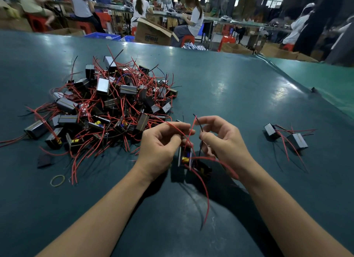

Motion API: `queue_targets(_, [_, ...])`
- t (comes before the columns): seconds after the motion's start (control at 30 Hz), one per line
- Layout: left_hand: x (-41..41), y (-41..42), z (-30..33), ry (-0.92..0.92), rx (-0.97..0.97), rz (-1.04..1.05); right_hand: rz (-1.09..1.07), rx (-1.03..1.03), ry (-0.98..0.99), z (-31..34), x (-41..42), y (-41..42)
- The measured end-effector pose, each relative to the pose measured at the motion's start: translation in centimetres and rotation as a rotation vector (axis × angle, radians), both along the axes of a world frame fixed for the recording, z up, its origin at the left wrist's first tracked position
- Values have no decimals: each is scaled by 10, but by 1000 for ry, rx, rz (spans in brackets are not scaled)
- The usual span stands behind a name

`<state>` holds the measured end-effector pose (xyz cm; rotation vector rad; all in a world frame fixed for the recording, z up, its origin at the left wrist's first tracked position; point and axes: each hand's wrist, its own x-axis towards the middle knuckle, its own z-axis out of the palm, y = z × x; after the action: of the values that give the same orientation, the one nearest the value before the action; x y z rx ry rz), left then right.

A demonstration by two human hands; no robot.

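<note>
Left hand pinches red wire, right hand black wire, module just below fingers.

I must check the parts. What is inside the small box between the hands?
A yellow part and a blue part show inside the box, with red wires leaving it. The left hand grips its top and covers the rest. The right hand pinches a black wire.

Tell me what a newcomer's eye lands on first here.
First, the tangled pile of black modules with red leads, left of centre on the teal table. At centre, the left hand pinches a red wire and the right hand a black wire of one module. Two more modules sit apart at right.
</note>
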<state>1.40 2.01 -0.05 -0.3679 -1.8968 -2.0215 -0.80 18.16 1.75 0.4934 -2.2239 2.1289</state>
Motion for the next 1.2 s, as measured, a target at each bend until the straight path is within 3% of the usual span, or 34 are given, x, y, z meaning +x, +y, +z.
queue_targets(0.47, [-2, 10, 3, -216, 166, -76, 30, -186, -133, 2, 2, -2])
queue_targets(0.73, [-1, 12, 1, -190, 190, -35, 75, -332, -187, 1, 3, -7])
queue_targets(1.07, [1, 11, 1, -96, 3, 65, 43, -198, -150, 10, -3, 12])
queue_targets(1.2, [2, 10, -1, -56, -73, 120, -16, -4, -75, 11, -5, 19])
